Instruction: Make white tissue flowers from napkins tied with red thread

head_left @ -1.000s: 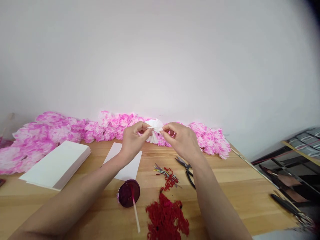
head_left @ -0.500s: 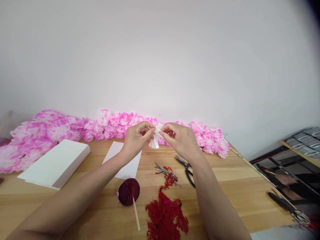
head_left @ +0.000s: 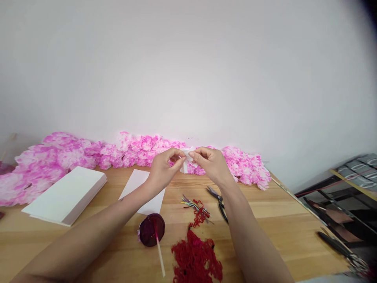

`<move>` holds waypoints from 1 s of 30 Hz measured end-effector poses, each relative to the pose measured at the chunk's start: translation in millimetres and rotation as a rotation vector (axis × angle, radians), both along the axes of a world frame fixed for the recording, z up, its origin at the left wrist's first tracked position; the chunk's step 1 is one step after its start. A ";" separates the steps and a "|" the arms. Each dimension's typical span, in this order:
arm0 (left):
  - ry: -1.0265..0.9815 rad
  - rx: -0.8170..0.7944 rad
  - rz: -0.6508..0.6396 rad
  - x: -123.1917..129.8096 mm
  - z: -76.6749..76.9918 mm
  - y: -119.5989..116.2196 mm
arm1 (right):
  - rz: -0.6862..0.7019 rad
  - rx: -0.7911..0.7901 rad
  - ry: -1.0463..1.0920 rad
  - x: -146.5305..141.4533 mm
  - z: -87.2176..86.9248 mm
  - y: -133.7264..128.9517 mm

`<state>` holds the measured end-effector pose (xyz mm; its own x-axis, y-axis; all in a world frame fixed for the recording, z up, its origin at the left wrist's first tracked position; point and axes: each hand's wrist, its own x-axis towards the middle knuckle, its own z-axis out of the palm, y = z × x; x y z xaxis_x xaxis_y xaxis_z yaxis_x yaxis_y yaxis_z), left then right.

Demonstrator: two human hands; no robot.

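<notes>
At frame centre, left hand point(head_left: 165, 166) and right hand point(head_left: 212, 164) are pinching white paper point(head_left: 185, 167), presumably for fine control; scissors point(head_left: 219, 198) are lying below centre, likely for reach.

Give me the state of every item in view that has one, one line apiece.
White paper piece: bunched, held in the air
Left hand: pinching it
Right hand: pinching it
Pink-and-white flowers: frilled open, heaped in a row
White paper stack: lying flat
Single white sheet: flat, partly hidden
Dark red dish: stick leaning out of it
Red yarn: loose, tangled
Black-handled scissors: lying down, partly hidden
Far-right black-handled tool: lying down, end blurred
</notes>
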<state>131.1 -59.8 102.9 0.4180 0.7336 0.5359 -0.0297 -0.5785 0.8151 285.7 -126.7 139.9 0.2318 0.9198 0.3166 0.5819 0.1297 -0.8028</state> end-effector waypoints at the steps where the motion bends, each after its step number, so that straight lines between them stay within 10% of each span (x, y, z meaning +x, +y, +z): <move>1: 0.015 0.014 -0.005 0.2 -0.1 0.3 | 0.010 0.002 0.025 0.2 -0.6 0.4; 30: 0.027 0.124 0.023 -0.2 -3.6 0.6 | 0.023 0.033 -0.088 -7.3 4.4 -2.5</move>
